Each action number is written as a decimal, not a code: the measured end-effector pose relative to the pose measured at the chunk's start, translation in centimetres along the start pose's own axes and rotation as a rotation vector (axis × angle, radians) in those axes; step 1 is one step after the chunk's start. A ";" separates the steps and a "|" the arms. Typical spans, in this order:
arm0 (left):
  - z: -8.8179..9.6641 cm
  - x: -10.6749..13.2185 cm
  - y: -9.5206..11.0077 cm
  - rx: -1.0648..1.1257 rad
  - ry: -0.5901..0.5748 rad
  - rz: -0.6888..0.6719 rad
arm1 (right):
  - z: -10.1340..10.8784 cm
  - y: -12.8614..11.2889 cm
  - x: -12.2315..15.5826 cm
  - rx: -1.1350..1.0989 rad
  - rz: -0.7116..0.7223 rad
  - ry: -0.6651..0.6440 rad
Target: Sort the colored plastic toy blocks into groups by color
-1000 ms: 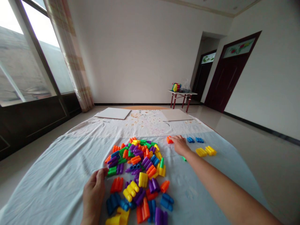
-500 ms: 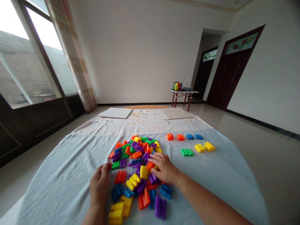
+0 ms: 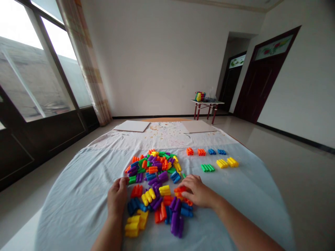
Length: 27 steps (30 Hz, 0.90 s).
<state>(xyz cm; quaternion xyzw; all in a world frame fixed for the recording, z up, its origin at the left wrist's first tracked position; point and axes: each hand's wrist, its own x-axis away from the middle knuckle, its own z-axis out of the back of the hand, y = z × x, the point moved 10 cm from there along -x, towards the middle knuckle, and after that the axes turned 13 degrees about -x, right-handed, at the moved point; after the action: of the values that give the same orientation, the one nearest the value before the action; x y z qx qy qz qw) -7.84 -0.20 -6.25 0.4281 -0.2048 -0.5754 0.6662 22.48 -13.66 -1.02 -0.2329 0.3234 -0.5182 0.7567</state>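
Right fingers [image 3: 190, 183] curved over orange plastic blocks [image 3: 180, 189], left fingers [image 3: 122, 181] half-curled beside a green block [image 3: 132, 179]; neither grip could be determined.

Up at the far end of the cloth sit a pale square board [image 3: 132, 126] and its twin [image 3: 199, 127], while a red-legged side table [image 3: 206, 102] holds a bright bag [image 3: 199, 96] beside a dark wooden door [image 3: 261, 83]!
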 end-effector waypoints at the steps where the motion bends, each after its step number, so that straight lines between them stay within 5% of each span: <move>1: 0.0 0.1 0.2 -0.011 -0.003 -0.003 | 0.2 0.0 0.1 -0.022 0.012 0.045; 7: 0.2 0.5 1.0 -0.090 -0.015 -0.012 | 0.5 0.2 -0.2 -0.084 0.084 0.252; 19: 0.2 1.0 1.4 -0.162 -0.035 -0.002 | 0.0 1.0 0.8 -0.104 0.012 0.110; 27: 0.0 0.7 1.2 -0.181 -0.034 0.013 | 1.3 2.3 -0.9 0.021 0.075 0.378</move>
<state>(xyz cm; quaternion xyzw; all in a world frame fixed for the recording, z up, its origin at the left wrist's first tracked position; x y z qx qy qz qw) -6.95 -0.93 -5.40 0.3551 -0.1660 -0.5941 0.7024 24.70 -12.00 -1.52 -0.1113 0.4628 -0.5274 0.7038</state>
